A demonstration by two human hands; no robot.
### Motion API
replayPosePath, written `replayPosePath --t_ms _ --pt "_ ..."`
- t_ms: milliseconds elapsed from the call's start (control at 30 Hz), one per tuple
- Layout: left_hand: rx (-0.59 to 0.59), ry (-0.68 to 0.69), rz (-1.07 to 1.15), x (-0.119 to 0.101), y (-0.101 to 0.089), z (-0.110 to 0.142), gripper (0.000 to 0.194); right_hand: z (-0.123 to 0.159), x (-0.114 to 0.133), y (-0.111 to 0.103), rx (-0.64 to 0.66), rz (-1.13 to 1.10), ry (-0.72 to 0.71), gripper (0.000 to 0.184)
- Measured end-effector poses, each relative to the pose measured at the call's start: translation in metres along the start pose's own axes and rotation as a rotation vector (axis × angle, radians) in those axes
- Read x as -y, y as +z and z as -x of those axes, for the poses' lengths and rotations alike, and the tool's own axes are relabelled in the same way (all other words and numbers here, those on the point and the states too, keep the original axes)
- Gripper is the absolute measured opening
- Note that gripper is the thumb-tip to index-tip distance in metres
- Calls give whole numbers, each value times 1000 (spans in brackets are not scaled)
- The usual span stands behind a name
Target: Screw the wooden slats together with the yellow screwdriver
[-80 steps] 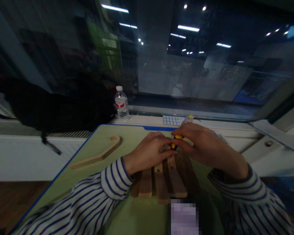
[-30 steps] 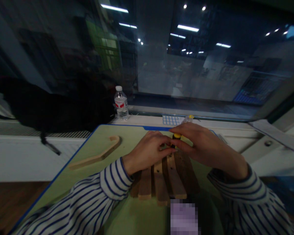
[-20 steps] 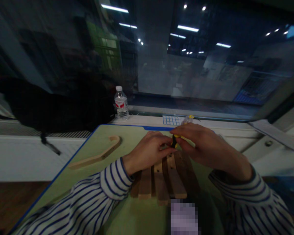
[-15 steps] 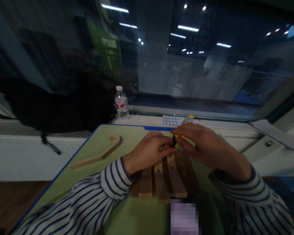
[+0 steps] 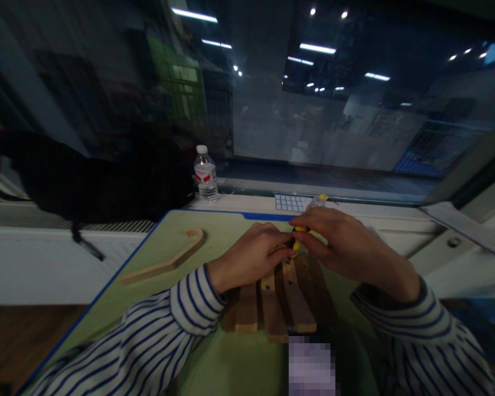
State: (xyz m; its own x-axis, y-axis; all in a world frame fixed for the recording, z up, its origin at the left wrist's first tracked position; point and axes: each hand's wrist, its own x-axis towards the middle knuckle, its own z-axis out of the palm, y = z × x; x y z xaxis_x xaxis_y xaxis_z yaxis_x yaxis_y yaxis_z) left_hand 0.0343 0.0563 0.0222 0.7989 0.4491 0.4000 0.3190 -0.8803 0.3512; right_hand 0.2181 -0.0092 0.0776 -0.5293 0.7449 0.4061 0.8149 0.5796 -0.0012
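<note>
My right hand (image 5: pixel 334 236) pinches the top of a short yellow-and-black screwdriver (image 5: pixel 297 240) between thumb and fingers. Against its lower part, the thumb and forefinger of my left hand (image 5: pixel 256 253) are closed; the tip is hidden. The screwdriver stands roughly upright over the far end of several wooden slats (image 5: pixel 297 302), which fan out toward me. Dark screw heads or holes show in the slats. My left hand covers part of the slats' far ends.
A curved wooden strip (image 5: pixel 169 265) lies left on the green, blue-edged tabletop (image 5: pixel 148 308). Behind it, the sill bears a water bottle (image 5: pixel 207 175), a blue-gridded sheet (image 5: pixel 289 202) and a clear bag with a yellow top (image 5: pixel 318 201). A black bag (image 5: pixel 107 184) rests at the left.
The screwdriver has turned between my right fingers, so more of its yellow side shows where black faced me before. Both hands stay in nearly the same place.
</note>
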Motion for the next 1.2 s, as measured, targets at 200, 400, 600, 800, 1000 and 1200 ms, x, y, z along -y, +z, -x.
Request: replayPosePath --t_ms 200,400,600,800,1000,1200 --pt "6 1 -2 -1 -1 0 19 0 0 0 6 -4 4 25" --pt "-55 -43 -7 -1 -1 0 24 0 1 -1 18 -15 23 24" --pt "-114 -36 -2 1 2 0 23 1 1 -1 -25 -16 -15 32" --pt "-106 -28 -18 2 2 1 23 0 1 -2 -35 -35 -44 30" --pt "-83 -24 -34 0 1 0 23 -2 2 -3 -2 -48 -29 28" --pt "-68 -12 -40 0 1 0 21 -1 1 -2 7 -14 -15 28"
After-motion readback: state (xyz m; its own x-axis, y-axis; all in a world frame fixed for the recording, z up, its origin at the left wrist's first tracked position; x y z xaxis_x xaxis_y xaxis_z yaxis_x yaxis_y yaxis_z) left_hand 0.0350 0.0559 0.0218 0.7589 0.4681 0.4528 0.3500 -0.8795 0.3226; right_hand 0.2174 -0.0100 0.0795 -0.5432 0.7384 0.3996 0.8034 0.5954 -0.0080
